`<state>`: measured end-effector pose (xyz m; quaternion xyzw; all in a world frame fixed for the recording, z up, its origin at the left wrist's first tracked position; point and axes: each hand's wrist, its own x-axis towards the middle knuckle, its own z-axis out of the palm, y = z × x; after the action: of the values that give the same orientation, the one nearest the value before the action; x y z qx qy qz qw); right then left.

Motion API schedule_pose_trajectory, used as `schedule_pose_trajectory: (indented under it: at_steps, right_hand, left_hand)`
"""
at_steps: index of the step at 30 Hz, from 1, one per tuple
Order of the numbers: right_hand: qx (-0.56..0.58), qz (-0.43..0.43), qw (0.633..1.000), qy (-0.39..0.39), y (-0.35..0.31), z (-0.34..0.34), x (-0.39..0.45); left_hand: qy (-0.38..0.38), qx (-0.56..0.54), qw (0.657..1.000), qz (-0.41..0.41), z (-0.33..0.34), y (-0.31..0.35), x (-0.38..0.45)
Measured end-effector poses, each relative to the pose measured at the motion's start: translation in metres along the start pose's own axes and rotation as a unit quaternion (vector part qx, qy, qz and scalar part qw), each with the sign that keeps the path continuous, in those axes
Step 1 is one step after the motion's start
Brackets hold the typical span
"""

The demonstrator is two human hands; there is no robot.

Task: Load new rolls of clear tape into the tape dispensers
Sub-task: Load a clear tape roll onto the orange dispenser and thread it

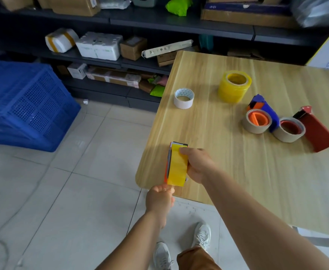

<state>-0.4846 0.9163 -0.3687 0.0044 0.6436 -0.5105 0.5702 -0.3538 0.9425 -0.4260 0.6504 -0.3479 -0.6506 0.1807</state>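
Gripping a dispenser (176, 164) loaded with a yellow-tinted roll of tape, the right hand (197, 165) holds it over the near-left corner of the wooden table (228, 162), thumb on the roll's top face and fingers wrapped behind. The left hand (159, 198) sits just below that corner, off the table's edge, fingers curled and pinching at the lower end of the roll (whether it has the tape's loose end or the dispenser's handle, I cannot tell).

Farther along the table from that corner, a small white roll (184, 98) stands alone near the left edge. Beyond it and to the right is a tall stack of yellow tape (234, 86). Right of that lie a blue dispenser (266, 110) carrying a beige roll (257, 121) on an orange hub, and touching it, a red dispenser (315, 131) with another beige roll (289, 129). These sit well apart from the hands, with bare wood between.

Left of the table, a blue plastic crate (23, 102) rests on the tiled floor (62, 191), and dark shelves (120, 61) crowded with boxes run behind both. Open floor lies between crate and table, where the person's white shoes (201, 235) stand just beside the near edge.
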Motion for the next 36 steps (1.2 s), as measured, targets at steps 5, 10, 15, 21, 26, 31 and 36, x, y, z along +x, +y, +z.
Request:
schedule_pose_trajectory:
  at_steps: [5, 10, 15, 21, 26, 31, 36]
  right_hand:
    - [-0.017, -0.005, 1.0, -0.017, 0.008, 0.0, 0.002]
    - [-0.034, -0.017, 0.999, -0.015, 0.012, -0.005, 0.005]
    - [-0.052, -0.034, 0.998, -0.007, 0.016, -0.007, 0.008]
    - [-0.075, -0.057, 0.995, 0.022, 0.022, -0.006, 0.014]
    - [-0.09, -0.057, 0.994, 0.027, 0.025, -0.005, 0.013]
    - [-0.093, -0.054, 0.994, 0.03, 0.024, -0.007, 0.013]
    - [-0.107, -0.062, 0.992, 0.035, 0.024, -0.007, 0.015]
  left_hand:
    - [0.015, -0.026, 1.0, -0.007, -0.001, -0.005, 0.004]
    - [0.014, 0.021, 1.0, 0.017, 0.001, -0.006, 0.002]
    - [0.019, 0.124, 0.992, 0.015, -0.008, -0.008, 0.0]
    - [0.03, 0.335, 0.938, 0.082, -0.011, -0.013, 0.003]
    - [0.07, 0.423, 0.895, 0.12, -0.009, -0.01, 0.005]
    - [0.068, 0.464, 0.866, 0.175, -0.006, -0.01, 0.005]
    - [0.053, 0.288, 0.932, 0.214, 0.006, -0.001, -0.002]
